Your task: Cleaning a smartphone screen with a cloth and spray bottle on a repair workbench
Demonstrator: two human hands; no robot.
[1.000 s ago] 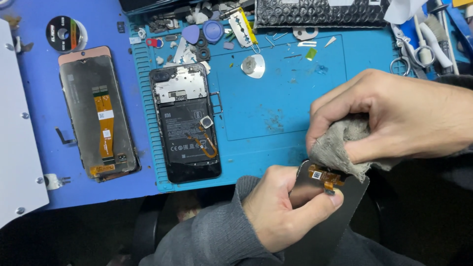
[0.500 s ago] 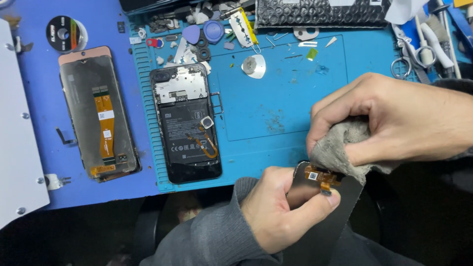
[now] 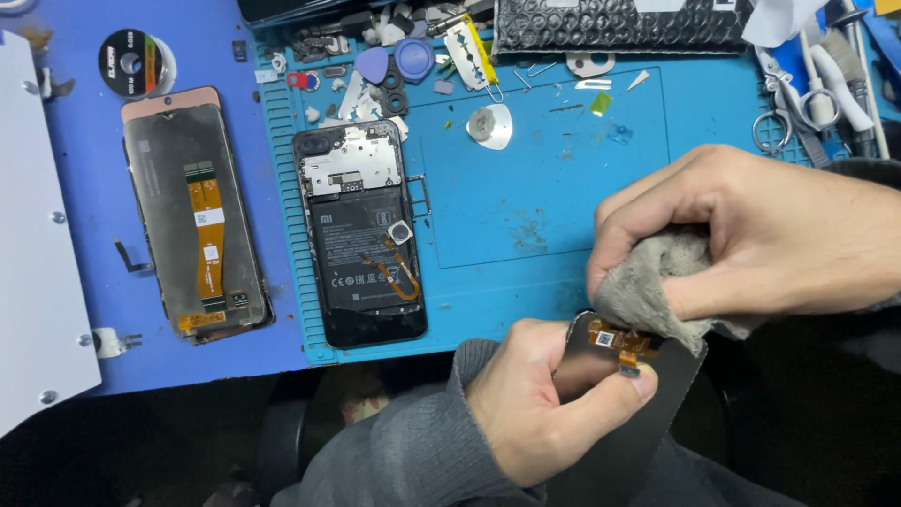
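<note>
While the blue mat (image 3: 563,188) carries an opened phone (image 3: 361,235), with a loose screen (image 3: 192,211) just beside it, the right hand (image 3: 751,235) is clenched on a grey cloth (image 3: 648,282) pressed to the dark panel (image 3: 638,413). That panel sits below the mat's near edge, pinched by the left hand (image 3: 544,404), thumb against its orange ribbon (image 3: 619,340).

Single head cam, steep downward tilt, close over blue mat (image 3: 563,188) at bench's near edge.
</note>
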